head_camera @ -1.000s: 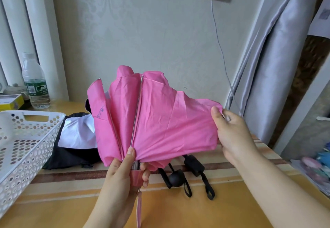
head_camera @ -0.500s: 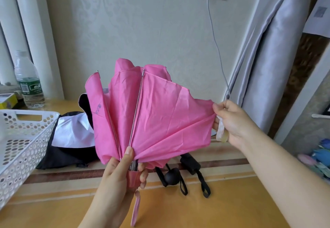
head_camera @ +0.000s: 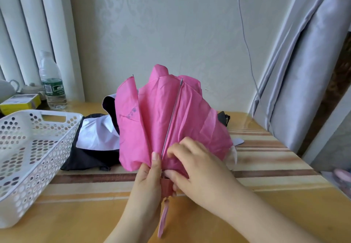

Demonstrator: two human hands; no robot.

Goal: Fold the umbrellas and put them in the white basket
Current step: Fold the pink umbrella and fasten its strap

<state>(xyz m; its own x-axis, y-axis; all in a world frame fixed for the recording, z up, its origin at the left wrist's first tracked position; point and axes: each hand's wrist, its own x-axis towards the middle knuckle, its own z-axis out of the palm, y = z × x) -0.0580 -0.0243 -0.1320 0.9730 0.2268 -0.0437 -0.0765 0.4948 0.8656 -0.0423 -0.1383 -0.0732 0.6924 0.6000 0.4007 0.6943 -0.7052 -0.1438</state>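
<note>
While our left hand (head_camera: 150, 183) fingers grip the pink umbrella (head_camera: 167, 121) at its handle, right hand (head_camera: 197, 168) fingers pinch canopy folds just beside; white basket (head_camera: 28, 147) well left, on table (head_camera: 266, 159).

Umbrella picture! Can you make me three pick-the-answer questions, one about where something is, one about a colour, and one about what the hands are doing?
1. Where is the white basket?
A. left of the pink umbrella
B. on the chair
C. under the table

2. What colour is the held umbrella?
A. blue
B. pink
C. green

3. What is the left hand doing?
A. resting flat
B. holding a bottle
C. gripping the umbrella's base

Answers: 1 A, the basket sits at the table's left. 2 B, its cloth is pink. 3 C, its fingers wrap the base while the right hand gathers the cloth.
</note>
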